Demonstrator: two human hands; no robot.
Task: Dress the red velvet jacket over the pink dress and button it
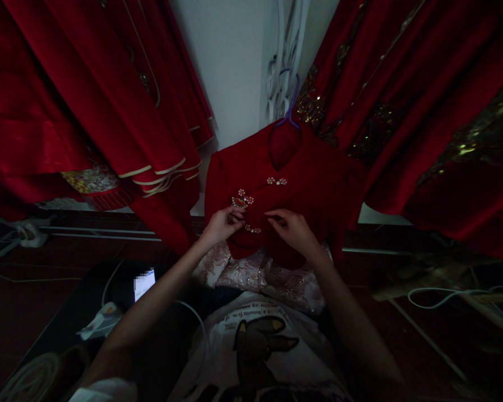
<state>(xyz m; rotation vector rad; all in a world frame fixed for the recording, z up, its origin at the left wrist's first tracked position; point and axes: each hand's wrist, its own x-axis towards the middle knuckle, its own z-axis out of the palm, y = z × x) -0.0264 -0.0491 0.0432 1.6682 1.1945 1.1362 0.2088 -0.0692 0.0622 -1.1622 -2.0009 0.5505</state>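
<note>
A red jacket (235,162) with beaded flower fasteners hangs in front of me on a purple hanger (290,109). My left hand (225,225) is closed at the jacket's front, thumb and fingers pinching the cloth just under a jewelled ornament (240,202). Across from it, my right hand (294,230) hovers over the other side of the front, its thumb and forefinger drawn into a pinch. Anything between those fingertips is too small and dark to make out. A lower beaded fastener (252,229) lies between the two hands, and an upper beaded fastener (276,181) sits below the collar.
Red garments (88,84) hang at left, and more red garments with gold trim (402,128) at right. Pale patterned cloth (268,273) covers my lap. A lit phone (145,285) and a white object (100,321) lie on a dark surface at left. A white cable (436,296) loops at right.
</note>
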